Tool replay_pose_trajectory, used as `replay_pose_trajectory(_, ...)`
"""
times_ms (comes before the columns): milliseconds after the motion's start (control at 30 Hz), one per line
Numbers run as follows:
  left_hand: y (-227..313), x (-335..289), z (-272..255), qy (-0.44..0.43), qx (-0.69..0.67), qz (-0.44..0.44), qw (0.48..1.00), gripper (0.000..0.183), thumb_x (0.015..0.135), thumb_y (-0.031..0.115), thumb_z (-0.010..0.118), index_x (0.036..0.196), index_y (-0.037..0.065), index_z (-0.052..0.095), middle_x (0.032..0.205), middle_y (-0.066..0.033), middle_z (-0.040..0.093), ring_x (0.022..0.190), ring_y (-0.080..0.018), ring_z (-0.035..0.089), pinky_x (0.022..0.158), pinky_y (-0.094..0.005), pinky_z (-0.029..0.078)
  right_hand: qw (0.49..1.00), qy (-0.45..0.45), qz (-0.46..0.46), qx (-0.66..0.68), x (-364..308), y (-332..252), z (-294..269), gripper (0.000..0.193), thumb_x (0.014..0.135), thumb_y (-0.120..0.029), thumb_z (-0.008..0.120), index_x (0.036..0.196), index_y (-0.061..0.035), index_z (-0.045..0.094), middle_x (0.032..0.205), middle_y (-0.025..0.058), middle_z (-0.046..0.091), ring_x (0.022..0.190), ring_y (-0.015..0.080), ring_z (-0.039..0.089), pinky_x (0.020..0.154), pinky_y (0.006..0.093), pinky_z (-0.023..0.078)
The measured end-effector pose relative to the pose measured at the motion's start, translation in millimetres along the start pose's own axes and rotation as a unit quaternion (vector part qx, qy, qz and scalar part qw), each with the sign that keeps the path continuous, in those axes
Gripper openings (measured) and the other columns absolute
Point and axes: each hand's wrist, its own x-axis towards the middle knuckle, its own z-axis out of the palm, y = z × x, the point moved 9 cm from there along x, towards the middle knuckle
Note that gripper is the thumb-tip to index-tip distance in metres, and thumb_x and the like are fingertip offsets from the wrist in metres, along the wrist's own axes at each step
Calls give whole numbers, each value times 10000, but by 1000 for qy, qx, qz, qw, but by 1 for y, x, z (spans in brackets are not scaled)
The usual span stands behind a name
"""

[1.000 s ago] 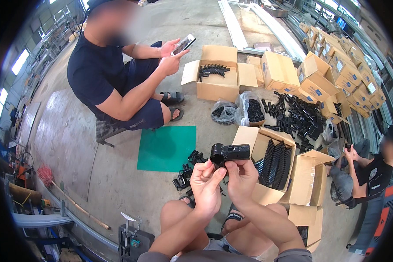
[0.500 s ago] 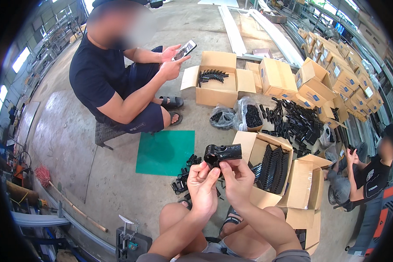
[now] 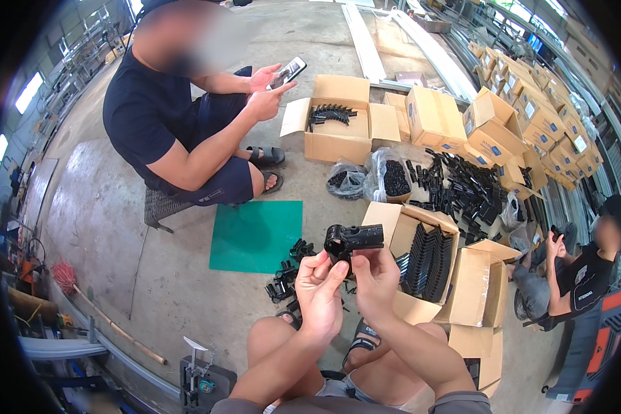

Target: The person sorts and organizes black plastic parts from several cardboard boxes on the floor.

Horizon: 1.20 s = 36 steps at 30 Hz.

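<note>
Up in front of me, between both hands, is a glossy black tube connector (image 3: 359,237), with a round open socket at its left end and a tube part pointing right. My left hand (image 3: 319,293) pinches its lower left side with thumb and fingers. My right hand (image 3: 377,281) grips it from below, under the tube part, its fingers partly hidden behind it. Similar loose black connectors (image 3: 281,284) lie on the floor beyond my left hand. Just right of my right hand, an open cardboard box (image 3: 450,277) holds neat rows of black connectors.
A green mat (image 3: 255,238) lies ahead on the left, near a seated person (image 3: 165,131) holding a phone (image 3: 288,72). Another person (image 3: 586,269) sits at the right. A heap of black connectors (image 3: 466,196), bags and stacked cartons (image 3: 538,114) fill the right side.
The connector stays in both hands, with its tube end tilted very slightly. My right thumb has shifted a little. The whole view has moved slightly.
</note>
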Motion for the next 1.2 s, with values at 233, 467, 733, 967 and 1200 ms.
replay_pose_trajectory(233,-5,2,-11,5,-22,20,1000,277,880,-111,632,1074,72,559,1138,-105,657,1023,-152,633,889,-276,525,999,0,30,-45,2,9,-2,107,860,-80,733,911,3,691,827,51,673,750,96,607,681,252,487)
replay_pose_trajectory(467,-12,0,-1,21,14,0,1000,230,921,-3,649,1100,117,569,983,5,644,944,-101,622,863,-258,512,1000,-8,3,13,4,6,-8,142,854,-95,744,930,1,671,850,36,650,723,78,574,656,239,463)
replay_pose_trajectory(733,-7,0,-8,3,-4,11,1000,266,896,-75,644,1079,100,562,1080,-39,648,993,-120,631,870,-261,519,1000,-12,-14,-4,3,1,-3,81,868,-71,727,917,-22,684,849,25,632,705,74,552,622,233,436)
replay_pose_trajectory(967,-1,-1,-3,-1,21,27,999,245,909,-38,643,1080,122,571,1057,-16,660,979,-109,629,860,-264,518,998,10,40,-40,3,11,-4,151,807,-103,779,884,-42,664,801,15,673,668,78,551,621,246,449)
replay_pose_trajectory(1200,-3,2,-6,-15,8,6,1000,220,927,-18,632,1075,133,572,1098,-24,666,997,-116,630,885,-287,515,999,-23,-43,-24,0,1,-1,117,865,-19,705,982,-10,709,875,39,655,744,87,549,659,243,431)
